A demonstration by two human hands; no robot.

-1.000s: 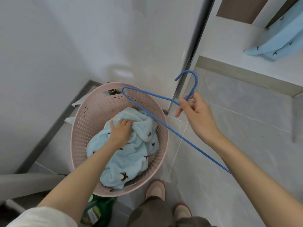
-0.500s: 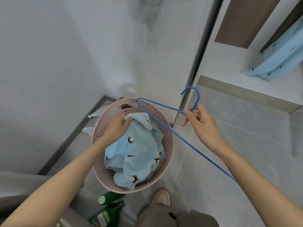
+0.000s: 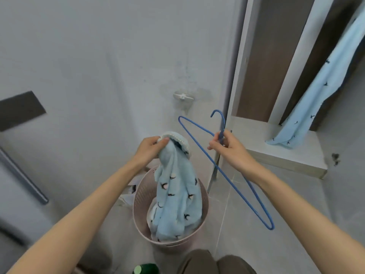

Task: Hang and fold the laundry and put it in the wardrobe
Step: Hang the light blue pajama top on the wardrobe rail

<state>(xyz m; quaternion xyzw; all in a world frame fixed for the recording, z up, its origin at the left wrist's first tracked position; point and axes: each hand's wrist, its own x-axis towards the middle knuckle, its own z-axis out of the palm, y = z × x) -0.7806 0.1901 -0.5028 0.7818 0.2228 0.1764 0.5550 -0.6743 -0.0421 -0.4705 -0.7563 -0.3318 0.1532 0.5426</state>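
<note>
a green bottle sits nearest, by the person's knees. beyond it, the pink basket holds the lower end of the light blue garment. the garment hangs from the left hand, which pinches its frilled edge above the basket. just to the right, the right hand grips the blue hanger at its neck. farther off, another blue garment hangs in the wardrobe.

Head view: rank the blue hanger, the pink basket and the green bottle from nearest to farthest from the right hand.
1. Blue hanger: gripped at its neck by the right hand.
2. Pink basket: on the floor, lower left.
3. Green bottle: bottom edge, past the basket.
</note>
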